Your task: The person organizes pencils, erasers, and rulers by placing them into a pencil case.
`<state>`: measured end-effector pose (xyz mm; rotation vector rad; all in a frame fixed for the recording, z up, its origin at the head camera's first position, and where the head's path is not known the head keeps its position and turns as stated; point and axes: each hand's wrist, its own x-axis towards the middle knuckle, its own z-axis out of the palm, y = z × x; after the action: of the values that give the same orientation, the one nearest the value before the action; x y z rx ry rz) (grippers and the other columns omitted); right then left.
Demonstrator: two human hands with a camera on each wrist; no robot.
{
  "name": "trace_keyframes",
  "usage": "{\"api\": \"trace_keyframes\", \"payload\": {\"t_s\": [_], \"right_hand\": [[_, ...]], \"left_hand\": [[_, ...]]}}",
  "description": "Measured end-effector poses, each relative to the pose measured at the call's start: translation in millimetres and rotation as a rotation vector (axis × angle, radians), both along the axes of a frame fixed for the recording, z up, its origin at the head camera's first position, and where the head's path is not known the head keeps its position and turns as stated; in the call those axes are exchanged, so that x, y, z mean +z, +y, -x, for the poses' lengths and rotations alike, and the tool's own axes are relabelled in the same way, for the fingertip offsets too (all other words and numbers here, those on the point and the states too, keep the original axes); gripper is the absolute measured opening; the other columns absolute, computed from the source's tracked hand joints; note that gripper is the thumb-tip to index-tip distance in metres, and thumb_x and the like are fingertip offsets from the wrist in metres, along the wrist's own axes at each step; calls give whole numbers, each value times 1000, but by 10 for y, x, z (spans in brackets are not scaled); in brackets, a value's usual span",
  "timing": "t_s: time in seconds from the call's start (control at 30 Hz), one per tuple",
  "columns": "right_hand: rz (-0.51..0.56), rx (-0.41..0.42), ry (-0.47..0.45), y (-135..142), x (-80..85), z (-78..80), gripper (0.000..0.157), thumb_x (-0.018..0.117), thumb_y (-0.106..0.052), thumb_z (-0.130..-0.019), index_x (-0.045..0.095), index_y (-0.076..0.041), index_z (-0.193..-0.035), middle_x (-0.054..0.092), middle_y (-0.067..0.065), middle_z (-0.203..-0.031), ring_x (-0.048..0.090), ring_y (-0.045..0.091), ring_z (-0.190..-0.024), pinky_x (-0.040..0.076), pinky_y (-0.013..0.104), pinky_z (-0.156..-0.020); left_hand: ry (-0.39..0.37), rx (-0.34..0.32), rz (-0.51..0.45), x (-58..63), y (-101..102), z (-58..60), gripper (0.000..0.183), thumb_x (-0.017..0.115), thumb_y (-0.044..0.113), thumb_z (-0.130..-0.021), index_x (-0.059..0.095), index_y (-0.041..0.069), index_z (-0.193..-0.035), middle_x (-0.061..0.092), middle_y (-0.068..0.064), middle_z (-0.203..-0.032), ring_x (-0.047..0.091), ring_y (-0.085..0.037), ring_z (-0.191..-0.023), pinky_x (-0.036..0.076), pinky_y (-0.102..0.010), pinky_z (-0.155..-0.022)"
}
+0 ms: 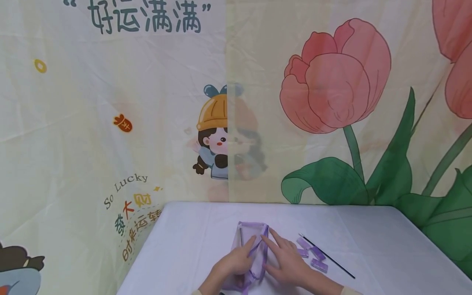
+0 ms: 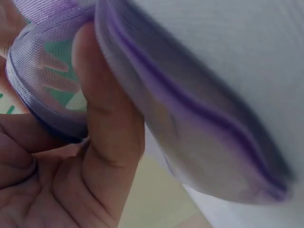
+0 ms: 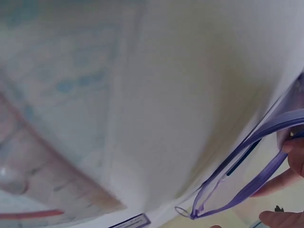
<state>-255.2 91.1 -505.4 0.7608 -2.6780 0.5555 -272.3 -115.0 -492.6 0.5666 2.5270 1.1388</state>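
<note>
A purple mesh zip pouch lies on the white table with its mouth spread apart and a dark slim stick along its left side. My left hand grips the left part of the pouch; in the left wrist view its finger and thumb are around the zip edge. My right hand holds the right edge, index fingertip over the rim. The purple zip edge forms a loop in the right wrist view, a dark stick showing inside it.
Right of the pouch lie several small purple blocks and a thin black stick across the table. A clear ruler-like piece with scale marks is blurred and close in the right wrist view. A printed cloth hangs behind.
</note>
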Motion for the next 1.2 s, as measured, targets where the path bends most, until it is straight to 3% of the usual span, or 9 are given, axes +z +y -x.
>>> {"api": "trace_keyframes", "payload": {"t_s": [0.07,0.27,0.37,0.5,0.6,0.8,1.0,1.2], "right_hand": [[-7,-9,-11,26,11,-9,80,76,-34,-81,42,-13,-150,31,27,-156,51,49,-123,43,72,-97],[-22,-18,-94,96,40,-16,89,74,-41,-84,26,-24,-158,9,22,-164,41,51,-132,34,79,-102],[-41,-18,-96,134,25,-18,92,72,-46,-84,23,-24,-158,6,23,-164,38,53,-134,32,80,-103],[-60,-22,-63,180,1,-14,95,71,-52,-83,24,-20,-158,3,24,-164,34,54,-137,30,80,-105],[-60,-25,-31,218,0,-6,96,72,-52,-82,24,-18,-158,2,23,-164,33,54,-138,29,80,-106],[-83,-66,-13,357,48,6,96,71,-55,-82,23,-21,-159,1,20,-165,30,49,-143,28,79,-107],[-77,-119,-27,540,132,-22,98,72,-56,-81,24,-22,-158,5,20,-165,33,50,-141,26,78,-108],[-83,-155,7,747,106,-28,98,74,-57,-79,25,-24,-158,3,14,-167,28,46,-144,22,76,-110]], "left_hand": [[-27,2,-10,-13,-6,-6,71,49,0,-90,29,12,-156,52,-6,-59,34,-4,-39,38,-15,-32],[-50,29,-31,-26,-13,6,71,50,-2,-90,34,19,-155,60,-22,-74,49,-12,-40,55,-31,-37],[-63,44,-41,-26,-9,15,72,49,-4,-90,34,22,-155,64,-31,-94,53,-15,-41,57,-35,-40],[-72,70,-58,-17,1,22,77,48,-8,-87,35,26,-155,50,-42,-130,56,-19,-44,58,-36,-41],[-78,85,-64,-6,9,35,77,47,-9,-87,35,26,-155,47,-44,-132,57,-21,-44,58,-36,-40],[-65,102,-97,-11,11,48,80,46,-11,-85,33,25,-155,56,-42,-110,59,-21,-46,57,-36,-39],[-50,59,-77,-15,-15,44,76,49,-8,-89,31,22,-156,49,-43,-129,63,-22,-48,58,-34,-40],[-100,25,-81,22,-38,32,78,58,-6,-89,30,21,-156,50,-44,-124,67,-27,-50,59,-35,-42]]}}
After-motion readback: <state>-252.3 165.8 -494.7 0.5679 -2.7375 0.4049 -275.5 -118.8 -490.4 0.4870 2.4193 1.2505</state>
